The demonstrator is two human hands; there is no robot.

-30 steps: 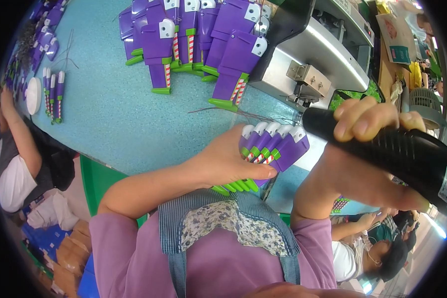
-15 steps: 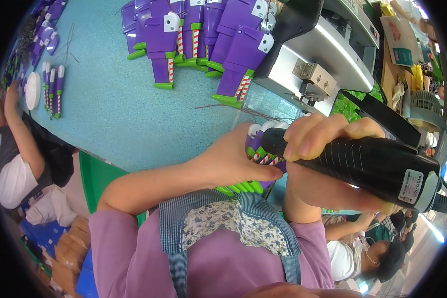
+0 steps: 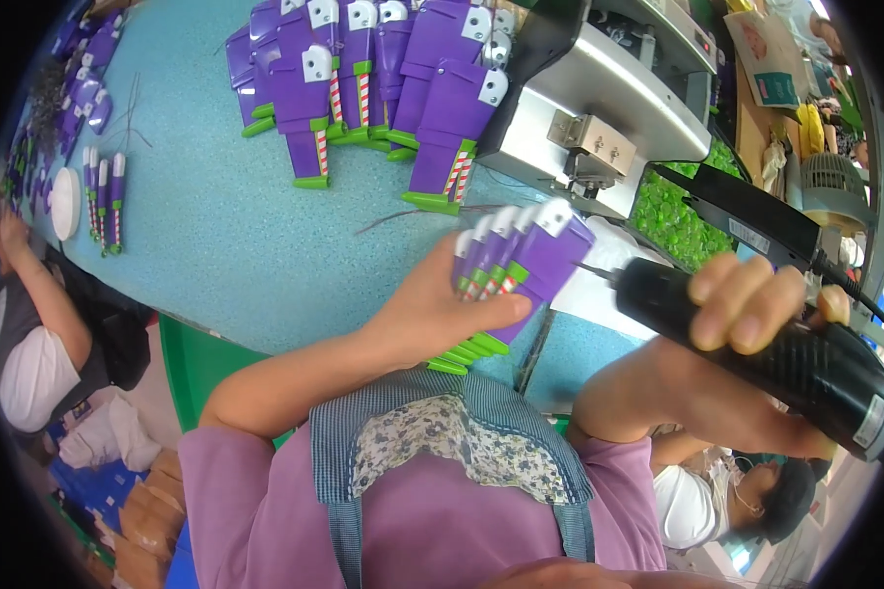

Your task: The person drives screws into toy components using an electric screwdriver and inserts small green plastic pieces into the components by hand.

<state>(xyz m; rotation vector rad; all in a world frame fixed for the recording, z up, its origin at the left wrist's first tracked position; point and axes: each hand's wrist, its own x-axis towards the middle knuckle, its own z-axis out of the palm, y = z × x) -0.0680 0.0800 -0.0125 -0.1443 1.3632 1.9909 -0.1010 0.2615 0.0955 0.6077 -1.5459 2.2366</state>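
My left hand (image 3: 432,314) grips a fanned stack of several purple toy parts (image 3: 516,265) with white tips, red-striped bands and green ends, held upright above the teal table's near edge. My right hand (image 3: 746,304) is closed around a black electric screwdriver (image 3: 756,344), its thin bit touching the right side of the stack. The tool's cord runs off to the right.
More purple toy parts (image 3: 363,79) lie in a row at the far side of the teal table (image 3: 216,226). A grey metal machine (image 3: 599,98) stands at the right, with a bin of green pieces (image 3: 673,211) beside it. Another person (image 3: 29,324) works at the left, one more at lower right.
My right hand swung the screwdriver down and to the right, so its bit now meets the stack's side. My left hand lifted the purple parts slightly higher.
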